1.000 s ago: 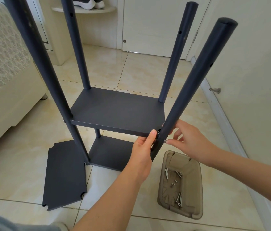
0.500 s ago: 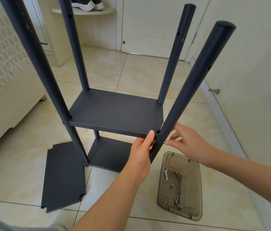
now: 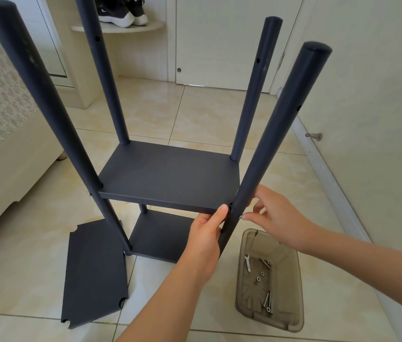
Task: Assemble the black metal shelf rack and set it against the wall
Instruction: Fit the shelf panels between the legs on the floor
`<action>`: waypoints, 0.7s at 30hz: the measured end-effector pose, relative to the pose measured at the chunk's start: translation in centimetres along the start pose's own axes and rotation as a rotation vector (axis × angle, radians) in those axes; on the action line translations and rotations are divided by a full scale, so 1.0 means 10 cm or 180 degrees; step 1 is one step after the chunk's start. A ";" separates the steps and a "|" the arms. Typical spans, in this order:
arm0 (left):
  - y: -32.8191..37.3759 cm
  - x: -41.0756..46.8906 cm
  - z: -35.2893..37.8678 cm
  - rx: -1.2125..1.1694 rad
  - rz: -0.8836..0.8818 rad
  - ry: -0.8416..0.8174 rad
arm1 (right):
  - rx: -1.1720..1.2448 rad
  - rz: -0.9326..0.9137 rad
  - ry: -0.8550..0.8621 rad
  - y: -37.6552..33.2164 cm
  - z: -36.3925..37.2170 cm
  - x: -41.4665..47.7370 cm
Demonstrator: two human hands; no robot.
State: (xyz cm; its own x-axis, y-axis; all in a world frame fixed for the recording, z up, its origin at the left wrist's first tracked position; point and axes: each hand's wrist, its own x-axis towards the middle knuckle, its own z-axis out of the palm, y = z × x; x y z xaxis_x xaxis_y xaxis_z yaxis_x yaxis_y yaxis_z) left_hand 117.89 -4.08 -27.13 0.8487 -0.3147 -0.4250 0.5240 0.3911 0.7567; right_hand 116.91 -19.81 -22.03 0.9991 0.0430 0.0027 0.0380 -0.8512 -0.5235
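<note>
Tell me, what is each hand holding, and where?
The left hand holds the upper shelf by its front right corner; the right hand pinches a small screw against the near right post.

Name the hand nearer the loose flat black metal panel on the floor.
Left. The left hand holds the mounted shelf left of the round black post, toward the flat black metal panel; the right hand pinches a silver screw right of that post, farther away.

Right grip [image 3: 276, 218] has rotated slightly at the screw [image 3: 240, 216]. Its fingers are now more spread, the upper one touching the near right post [image 3: 276, 134]. That post, seated at the corner of the middle shelf [image 3: 170, 176], leans less than before. The top end of the near left post [image 3: 34, 77] has come into frame.
</note>
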 end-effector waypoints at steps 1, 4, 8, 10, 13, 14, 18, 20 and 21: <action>0.00 0.00 0.00 -0.0012 0.0010 0.0023 | -0.0020 0.0007 -0.0002 0.01 0.01 0.00; 0.03 -0.01 0.01 0.0074 0.0079 0.0197 | -0.0078 0.0038 -0.0010 -0.01 0.03 0.01; 0.04 -0.03 0.07 0.0631 0.0210 0.0603 | 0.0117 0.0200 -0.0376 -0.09 -0.02 0.03; 0.05 -0.05 0.08 0.1157 0.0372 0.0842 | 0.0399 0.0206 -0.0577 -0.15 -0.03 0.04; 0.05 -0.11 0.04 0.2311 0.0842 0.1192 | 0.0841 0.0296 -0.0556 -0.21 -0.06 0.05; 0.06 -0.15 0.03 0.2776 0.1088 0.1323 | 0.1004 0.0383 -0.0538 -0.21 -0.07 0.05; 0.12 -0.25 0.00 0.4048 0.2931 0.1417 | 0.1328 0.0672 -0.0548 -0.16 -0.13 0.06; 0.19 -0.22 -0.02 0.4411 0.3256 0.1300 | 0.1414 0.0753 -0.0560 -0.15 -0.14 0.09; 0.23 -0.19 -0.02 0.4605 0.3162 0.1175 | 0.1492 0.0794 -0.0569 -0.13 -0.14 0.11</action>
State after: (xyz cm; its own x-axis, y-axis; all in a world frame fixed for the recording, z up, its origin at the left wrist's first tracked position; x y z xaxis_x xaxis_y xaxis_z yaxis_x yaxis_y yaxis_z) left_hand 117.45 -2.41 -24.70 0.8515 -0.1881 0.4895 -0.4415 -0.7608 0.4757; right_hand 117.96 -19.36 -20.13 0.9561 -0.0072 -0.2929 -0.2529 -0.5249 -0.8127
